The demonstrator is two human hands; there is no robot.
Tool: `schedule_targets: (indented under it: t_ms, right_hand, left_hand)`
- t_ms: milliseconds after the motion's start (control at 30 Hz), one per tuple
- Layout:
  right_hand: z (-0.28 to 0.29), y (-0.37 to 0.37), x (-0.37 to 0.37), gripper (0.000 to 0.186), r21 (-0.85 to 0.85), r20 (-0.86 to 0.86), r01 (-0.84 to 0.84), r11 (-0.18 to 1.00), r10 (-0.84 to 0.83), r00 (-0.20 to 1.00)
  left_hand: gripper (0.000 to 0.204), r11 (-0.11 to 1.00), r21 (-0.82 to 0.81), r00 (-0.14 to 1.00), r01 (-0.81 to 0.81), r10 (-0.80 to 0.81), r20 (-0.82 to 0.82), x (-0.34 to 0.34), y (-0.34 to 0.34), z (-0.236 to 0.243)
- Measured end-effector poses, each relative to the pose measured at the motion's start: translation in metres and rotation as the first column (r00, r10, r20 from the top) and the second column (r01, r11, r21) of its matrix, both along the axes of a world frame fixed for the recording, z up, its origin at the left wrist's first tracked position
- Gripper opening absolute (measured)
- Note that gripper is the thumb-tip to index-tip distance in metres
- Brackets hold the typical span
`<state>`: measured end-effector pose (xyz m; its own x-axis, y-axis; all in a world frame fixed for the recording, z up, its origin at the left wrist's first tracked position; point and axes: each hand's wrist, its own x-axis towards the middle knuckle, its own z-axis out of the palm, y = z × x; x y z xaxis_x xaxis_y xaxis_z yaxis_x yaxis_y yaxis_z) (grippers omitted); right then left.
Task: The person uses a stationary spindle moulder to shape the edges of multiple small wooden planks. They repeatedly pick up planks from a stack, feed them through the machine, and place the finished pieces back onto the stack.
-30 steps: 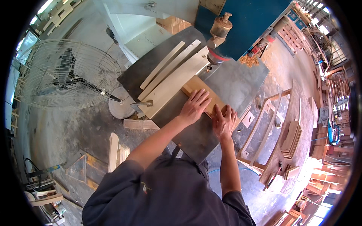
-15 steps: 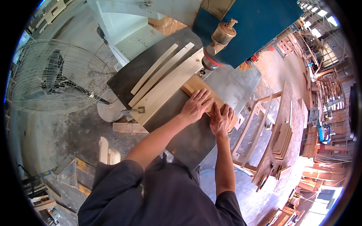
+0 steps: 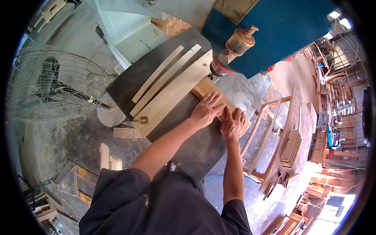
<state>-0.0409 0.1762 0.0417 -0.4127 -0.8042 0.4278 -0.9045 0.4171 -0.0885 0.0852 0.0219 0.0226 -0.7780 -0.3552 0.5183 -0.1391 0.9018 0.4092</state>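
A short wooden board (image 3: 219, 96) lies on the dark metal table (image 3: 178, 111), its far end by the chuck (image 3: 212, 75) of the blue machine (image 3: 270, 31). My left hand (image 3: 207, 111) is laid over its middle, fingers on top and thumb toward the near edge. Close beside it, my right hand (image 3: 232, 124) grips the board nearer its right end. The thumbs are almost together. A long pale plank (image 3: 176, 88) runs diagonally along the board's far end, fixed by a metal clamp (image 3: 143, 120). What the chuck holds is hard to make out.
Two thin wooden strips (image 3: 166, 78) lie beyond the plank. A round wire-caged fan (image 3: 58, 84) stands at left. To the right are a wooden frame (image 3: 270, 129) and a bench with stacked boards (image 3: 291, 147). Wood pieces (image 3: 109, 157) rest on the floor at lower left.
The view has shifted slightly, so the machine head appears larger and further right. Both hands keep their hold on the board, which sits about the same against the plank.
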Motion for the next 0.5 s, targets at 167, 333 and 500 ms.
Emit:
schedule_targets:
  t_ms: [167, 333, 500]
  right_hand:
    - [0.000, -0.003, -0.007, 0.062, 0.012, 0.005, -0.006, 1.000, 0.006, 1.000]
    - [-0.002, -0.004, -0.012, 0.061, -0.001, -0.006, -0.020, 1.000, 0.020, 1.000]
    - [-0.002, -0.005, -0.012, 0.061, -0.016, -0.006, -0.019, 1.000, 0.019, 1.000]
  left_hand:
    - [0.048, 1.000, 0.016, 1.000, 0.001, -0.001, 0.000, -0.007, -0.003, -0.002]
    - [0.049, 0.999, 0.035, 1.000, -0.002, 0.002, 0.011, -0.011, -0.004, -0.002]
    - [0.049, 1.000, 0.027, 1.000, -0.002, 0.002, 0.014, -0.011, -0.005, -0.001]
